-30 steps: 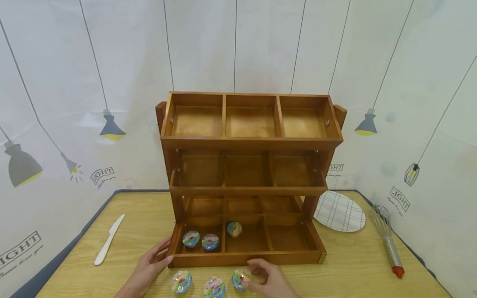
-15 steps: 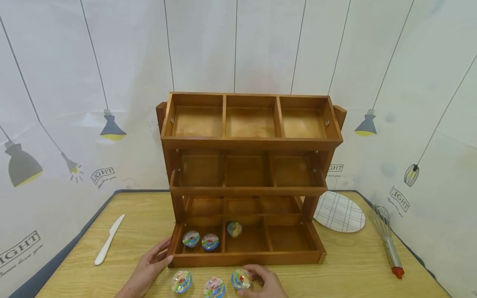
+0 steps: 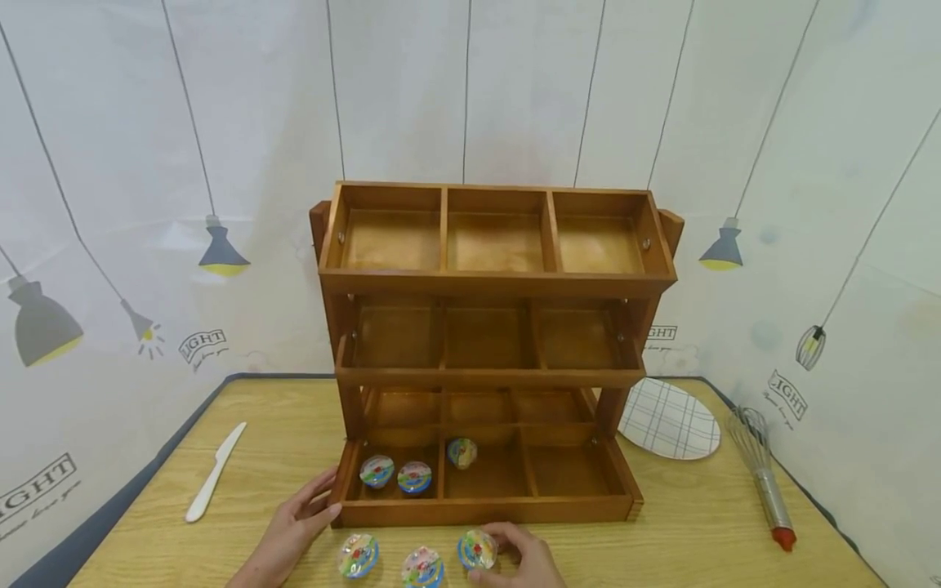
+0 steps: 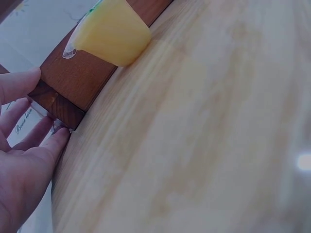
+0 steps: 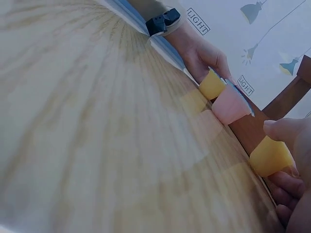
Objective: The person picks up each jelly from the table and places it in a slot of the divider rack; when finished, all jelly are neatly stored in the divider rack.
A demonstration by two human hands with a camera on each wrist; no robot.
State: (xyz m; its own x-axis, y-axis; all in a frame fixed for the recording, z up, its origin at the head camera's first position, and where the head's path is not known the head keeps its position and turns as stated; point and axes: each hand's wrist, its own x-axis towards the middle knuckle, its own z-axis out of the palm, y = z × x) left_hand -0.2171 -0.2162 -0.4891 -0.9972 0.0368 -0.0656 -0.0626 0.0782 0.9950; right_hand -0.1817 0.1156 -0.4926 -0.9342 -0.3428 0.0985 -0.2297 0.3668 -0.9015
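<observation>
Small jelly cups with printed lids stand on the table in front of a tiered wooden rack [image 3: 485,513]. My right hand [image 3: 524,559] holds the rightmost yellow jelly cup [image 3: 477,550] between thumb and fingers, low at the table. To its left are a pink jelly cup [image 3: 423,567] and another yellow jelly cup [image 3: 359,556]. My left hand [image 3: 292,527] grips the rack's lower front left corner, thumb at the front and fingers along the side. In the bottom tier, two jelly cups [image 3: 415,478] sit in the left compartment and one tilted jelly cup [image 3: 462,452] in the middle one.
A white table knife [image 3: 216,474] lies left of the rack. On the right are a checked plate [image 3: 672,418], partly behind the rack, and a whisk [image 3: 767,482] with a red end. A printed backdrop [image 3: 250,122] stands around the table.
My right hand has shifted slightly left and its thumb has moved lower along the front of the rightmost jelly cup. The left hand and the other cups stay in place.
</observation>
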